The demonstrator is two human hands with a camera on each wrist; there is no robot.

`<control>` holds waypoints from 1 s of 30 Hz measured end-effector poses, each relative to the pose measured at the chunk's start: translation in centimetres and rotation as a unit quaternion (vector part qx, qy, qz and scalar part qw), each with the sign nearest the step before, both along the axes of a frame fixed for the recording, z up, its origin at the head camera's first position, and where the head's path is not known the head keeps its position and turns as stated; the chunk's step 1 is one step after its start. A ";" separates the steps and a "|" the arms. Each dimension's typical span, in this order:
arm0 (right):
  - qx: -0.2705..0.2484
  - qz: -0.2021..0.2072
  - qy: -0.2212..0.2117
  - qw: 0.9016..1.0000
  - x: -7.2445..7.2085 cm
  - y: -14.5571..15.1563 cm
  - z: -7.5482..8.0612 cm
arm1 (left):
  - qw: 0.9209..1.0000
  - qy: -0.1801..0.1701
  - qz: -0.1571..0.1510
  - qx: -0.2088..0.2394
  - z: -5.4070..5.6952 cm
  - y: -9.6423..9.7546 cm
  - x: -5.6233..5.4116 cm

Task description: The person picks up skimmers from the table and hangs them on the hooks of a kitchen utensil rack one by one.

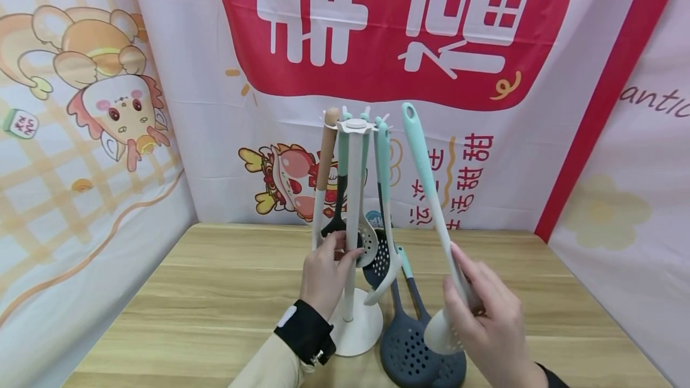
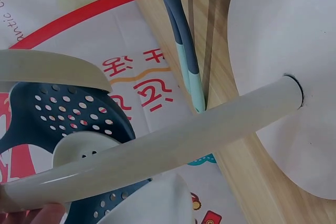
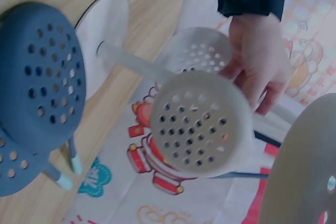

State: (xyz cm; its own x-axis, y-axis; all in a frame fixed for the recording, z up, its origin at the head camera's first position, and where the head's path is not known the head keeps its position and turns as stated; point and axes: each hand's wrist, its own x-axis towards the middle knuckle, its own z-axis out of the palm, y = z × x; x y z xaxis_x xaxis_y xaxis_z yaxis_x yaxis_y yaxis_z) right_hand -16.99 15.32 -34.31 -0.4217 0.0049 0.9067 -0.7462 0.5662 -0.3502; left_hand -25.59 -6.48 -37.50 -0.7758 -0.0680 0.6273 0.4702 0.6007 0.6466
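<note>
A white utensil stand [image 1: 353, 196] has a round base and a ring of hooks on top. My left hand [image 1: 323, 274] grips its upright pole [image 2: 157, 153], fingers behind and thumb in front. Off to the right, my right hand [image 1: 487, 310] holds a skimmer [image 1: 426, 160], mint handle pointing up. Its pale perforated head [image 1: 444, 334] hangs below the fingers; in the right wrist view that head [image 3: 304, 166] is close at the edge. Around the pole hang several utensils, among them a pale skimmer [image 3: 199, 124], a dark slotted head [image 2: 79, 111] and a wooden-ended handle [image 1: 326, 160].
Two dark blue skimmers [image 1: 409, 346] lie overlapping on the wooden table [image 1: 215, 292], right of the stand's base [image 1: 358, 340]. Their mint handle ends point to the back. A printed cloth [image 1: 474, 184] with red and white patterns hangs behind the table.
</note>
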 end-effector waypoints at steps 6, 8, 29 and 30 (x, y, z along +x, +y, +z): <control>0.008 0.036 0.045 0.998 0.5 -0.8 0.4 | 1.000 -0.011 0.001 0.007 0.1 0.1 0.0; 0.009 0.046 0.050 0.998 0.6 -0.9 0.4 | 1.000 -0.010 0.000 0.007 0.1 0.1 0.0; 0.013 0.052 -0.026 0.998 1.2 -1.7 0.6 | 1.000 -0.028 0.004 0.003 0.6 0.4 0.0; 0.013 0.050 -0.026 0.998 1.1 -1.7 0.5 | 1.000 -0.027 0.004 0.003 0.6 0.4 0.0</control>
